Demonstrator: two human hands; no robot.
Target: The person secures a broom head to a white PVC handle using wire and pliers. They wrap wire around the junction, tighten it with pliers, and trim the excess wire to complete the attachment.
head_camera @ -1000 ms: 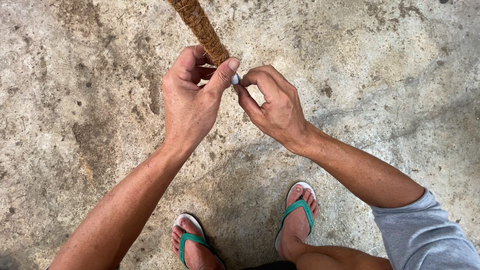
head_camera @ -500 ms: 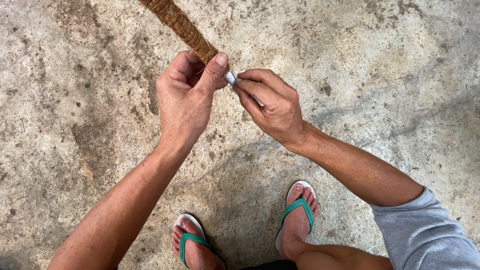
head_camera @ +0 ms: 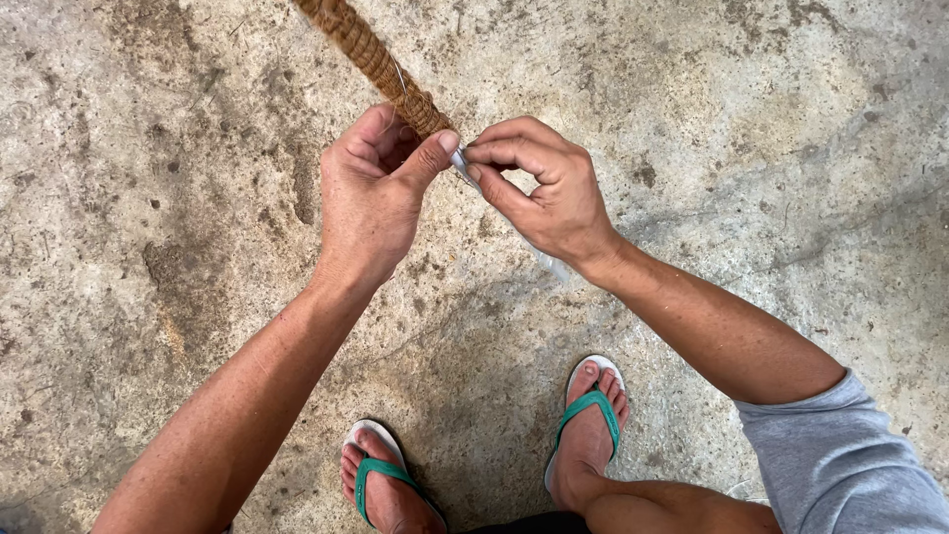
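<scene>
The left hand is closed around a brown fibre-wrapped stick, and the right hand has its fingers pinched on a pale strip at the stick's end. Below is a stained, rough concrete floor, where two feet stand in green flip-flops.

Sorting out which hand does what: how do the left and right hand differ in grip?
The left hand wraps around the end of the brown fibre-wound stick, thumb pressed at its tip; the right hand pinches a thin pale strip between fingertips. The left is fisted, the right curled loosely. Both meet at the stick's end.
</scene>
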